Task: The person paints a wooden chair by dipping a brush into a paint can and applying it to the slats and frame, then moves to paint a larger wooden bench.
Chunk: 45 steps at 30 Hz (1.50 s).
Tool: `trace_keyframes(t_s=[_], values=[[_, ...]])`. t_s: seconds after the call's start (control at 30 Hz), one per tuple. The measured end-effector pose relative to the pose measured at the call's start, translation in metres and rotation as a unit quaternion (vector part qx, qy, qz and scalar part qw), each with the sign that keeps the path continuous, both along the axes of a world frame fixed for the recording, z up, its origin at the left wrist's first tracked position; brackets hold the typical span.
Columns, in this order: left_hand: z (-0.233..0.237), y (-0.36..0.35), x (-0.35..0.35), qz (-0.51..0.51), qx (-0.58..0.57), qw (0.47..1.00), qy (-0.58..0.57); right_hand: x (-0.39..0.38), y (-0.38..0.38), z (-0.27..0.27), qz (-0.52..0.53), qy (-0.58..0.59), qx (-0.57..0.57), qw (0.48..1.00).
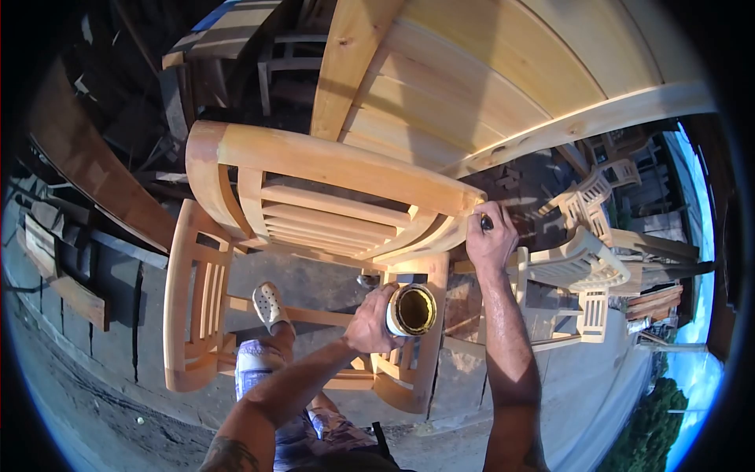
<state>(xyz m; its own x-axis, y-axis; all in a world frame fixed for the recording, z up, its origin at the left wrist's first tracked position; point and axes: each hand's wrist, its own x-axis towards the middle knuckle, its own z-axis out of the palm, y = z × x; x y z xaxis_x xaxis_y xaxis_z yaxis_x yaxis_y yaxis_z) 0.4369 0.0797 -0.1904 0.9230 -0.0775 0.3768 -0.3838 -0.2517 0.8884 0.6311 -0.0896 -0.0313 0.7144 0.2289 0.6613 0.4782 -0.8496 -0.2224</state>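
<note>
My left hand (373, 321) is wrapped around an open can (395, 311) with a dark, yellow-smeared inside. It holds the can tilted toward me, above the lower part of a pale wooden chair (346, 161). At the chair's upper right corner, my right hand (491, 234) is closed on what looks like a paintbrush (487, 223). Only its dark handle end shows; the bristles are hidden behind the fingers. The chair has a curved top rail, a slatted back and slatted armrests. Its top rail looks darker and more orange than the side parts.
A large wooden panel (503, 63) leans close behind the chair. More unfinished chairs (578, 263) stand to the right. Scrap boards (71, 291) lie on the concrete at left. A foot in a light clog (270, 305) is beneath the chair frame.
</note>
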Motion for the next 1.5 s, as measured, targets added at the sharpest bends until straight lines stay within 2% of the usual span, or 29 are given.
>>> trace_keyframes(t_s=[0.03,0.1,0.17,0.23,0.3,0.33,0.37,0.43,0.47,0.53,0.6,0.67,0.7,0.73,0.8,0.9,0.97,1.0,1.1,1.17,1.23,1.3,1.4,1.47,1.5], values=[[0.000,-0.002,0.000,-0.004,-0.002,1.000,-0.002,-0.002,0.018,-0.011,0.018,0.044,-0.006,0.999],[0.000,-0.005,0.002,-0.007,-0.001,1.000,-0.007,-0.002,0.048,-0.021,0.068,0.021,-0.030,0.997],[-0.002,-0.010,0.001,-0.004,0.002,1.000,-0.005,-0.004,0.064,-0.012,0.105,0.133,0.121,0.978],[-0.007,-0.014,0.002,-0.008,0.008,1.000,-0.026,-0.009,0.055,0.000,0.107,0.278,0.268,0.916],[-0.008,-0.016,0.002,-0.009,0.006,1.000,-0.027,-0.009,0.025,-0.002,0.079,0.327,0.379,0.862],[-0.004,-0.014,0.002,-0.010,0.004,1.000,-0.018,-0.006,0.001,-0.015,0.059,0.316,0.370,0.872],[-0.002,-0.012,0.003,-0.014,0.002,1.000,-0.010,-0.002,-0.025,-0.030,0.043,0.323,0.404,0.855],[-0.002,-0.010,0.005,-0.007,0.002,1.000,-0.014,-0.002,-0.063,-0.030,-0.035,0.274,0.366,0.889],[-0.002,-0.009,0.002,-0.005,0.002,1.000,-0.013,0.005,-0.086,-0.036,-0.033,0.219,0.312,0.924],[-0.001,-0.007,0.003,-0.009,0.001,1.000,-0.012,0.006,-0.084,-0.025,-0.019,0.093,0.195,0.976],[0.004,-0.005,0.003,-0.009,0.001,1.000,0.003,-0.004,-0.065,-0.012,0.006,-0.036,0.070,0.997],[0.000,-0.006,0.004,-0.005,-0.001,1.000,-0.005,-0.011,-0.022,-0.024,0.045,0.022,0.042,0.998],[-0.001,-0.008,0.004,-0.006,-0.002,1.000,-0.009,-0.013,0.005,-0.031,0.081,0.009,0.005,0.997],[-0.001,-0.010,0.004,-0.006,-0.003,1.000,-0.011,-0.018,0.033,-0.038,0.072,0.021,0.006,0.997],[-0.003,-0.014,0.005,-0.001,-0.004,1.000,-0.017,-0.017,0.074,-0.036,0.176,0.034,0.065,0.982],[-0.006,-0.018,0.004,0.004,0.002,1.000,-0.021,-0.029,0.097,-0.002,0.226,0.120,0.186,0.949],[-0.001,-0.016,0.006,-0.004,-0.006,1.000,-0.020,-0.020,0.073,0.007,0.192,0.188,0.245,0.932],[0.001,-0.014,0.006,-0.007,-0.011,1.000,-0.020,-0.014,0.048,0.007,0.102,0.306,0.310,0.895],[0.001,-0.008,0.005,-0.002,0.004,1.000,-0.018,0.020,-0.049,-0.022,0.001,0.286,0.412,0.865],[0.004,-0.005,0.008,0.002,-0.009,1.000,-0.030,0.027,-0.101,-0.017,-0.061,0.256,0.381,0.886],[0.004,-0.002,0.007,0.006,-0.008,0.999,-0.042,0.034,-0.127,-0.005,-0.098,0.224,0.291,0.925],[0.001,-0.002,0.008,0.017,0.007,0.998,-0.056,0.045,-0.130,0.010,-0.083,0.089,0.127,0.984],[-0.001,0.000,0.006,-0.001,0.005,1.000,-0.023,0.060,-0.071,0.032,-0.036,0.110,0.037,0.993],[0.001,-0.003,0.004,0.000,0.004,1.000,-0.023,0.085,-0.032,0.015,0.025,0.108,-0.077,0.991],[0.002,-0.004,0.003,0.000,0.003,1.000,-0.023,0.089,-0.006,0.014,0.017,0.132,-0.106,0.985]])
